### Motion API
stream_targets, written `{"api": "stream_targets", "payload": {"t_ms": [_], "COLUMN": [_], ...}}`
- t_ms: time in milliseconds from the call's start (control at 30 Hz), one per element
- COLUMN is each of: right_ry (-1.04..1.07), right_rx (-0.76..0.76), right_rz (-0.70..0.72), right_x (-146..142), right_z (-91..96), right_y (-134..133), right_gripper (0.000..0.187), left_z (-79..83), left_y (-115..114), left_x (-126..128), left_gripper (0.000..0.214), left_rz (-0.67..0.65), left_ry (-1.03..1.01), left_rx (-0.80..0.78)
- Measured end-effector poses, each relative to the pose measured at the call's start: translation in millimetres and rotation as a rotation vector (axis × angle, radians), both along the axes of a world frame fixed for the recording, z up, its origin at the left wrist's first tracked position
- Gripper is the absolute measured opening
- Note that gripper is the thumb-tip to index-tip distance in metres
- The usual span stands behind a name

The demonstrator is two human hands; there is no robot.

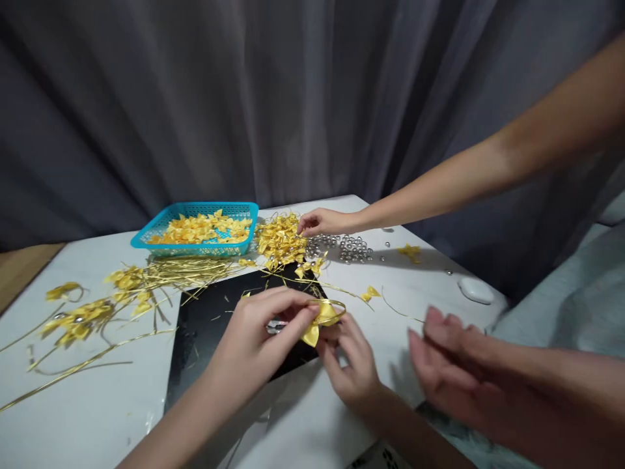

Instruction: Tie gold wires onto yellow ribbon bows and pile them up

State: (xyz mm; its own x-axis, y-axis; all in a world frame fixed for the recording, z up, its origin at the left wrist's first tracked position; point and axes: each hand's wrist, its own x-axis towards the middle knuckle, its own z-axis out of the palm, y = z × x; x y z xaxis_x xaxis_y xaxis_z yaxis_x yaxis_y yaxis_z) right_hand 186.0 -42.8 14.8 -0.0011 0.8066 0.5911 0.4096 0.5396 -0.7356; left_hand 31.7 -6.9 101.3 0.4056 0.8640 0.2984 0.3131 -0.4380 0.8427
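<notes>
So the yellow ribbon piece (pixel 326 314) is just below centre frame, right between the two hands, touching both. Left hand (pixel 273 332) pinches it from the left, right hand (pixel 354 358) grips its lower right side. Looks shiny, satiny, pointy-tipped. The thin gold wire loop (pixel 344 305) around it is oval, long axis running roughly left to right.
</notes>
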Motion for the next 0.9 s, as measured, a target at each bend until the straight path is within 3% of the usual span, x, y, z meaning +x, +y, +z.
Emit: {"api": "stream_targets", "payload": {"t_ms": [133, 300, 500, 767, 900], "right_ry": [-0.017, 0.233, 0.471, 0.258, 0.17], "right_rx": [0.179, -0.069, -0.246, -0.123, -0.037], "right_rz": [-0.035, 0.214, 0.385, 0.371, 0.327], "right_x": [-4.2, -15.5, -18.9, -18.1, -17.5], "right_z": [16.3, 40.8, 46.6, 54.7, 59.1], "right_y": [2.5, 4.5, 12.2, 7.9, 7.3], "right_gripper": [0.016, 0.013, 0.008, 0.015, 0.018], "left_z": [-8.5, -12.3, -0.6, 5.8, 8.1], "left_y": [-0.4, -3.2, -3.1, -4.1, -6.9], "left_x": [-17.9, -27.8, -33.6, -41.8, -40.4], "left_gripper": [0.013, 0.014, 0.014, 0.008, 0.01], "left_rz": [0.004, -0.037, 0.031, 0.127, 0.083], "left_ry": [0.103, 0.127, 0.039, -0.008, -0.046], "left_rx": [0.065, 0.086, -0.067, 0.065, -0.049]}}
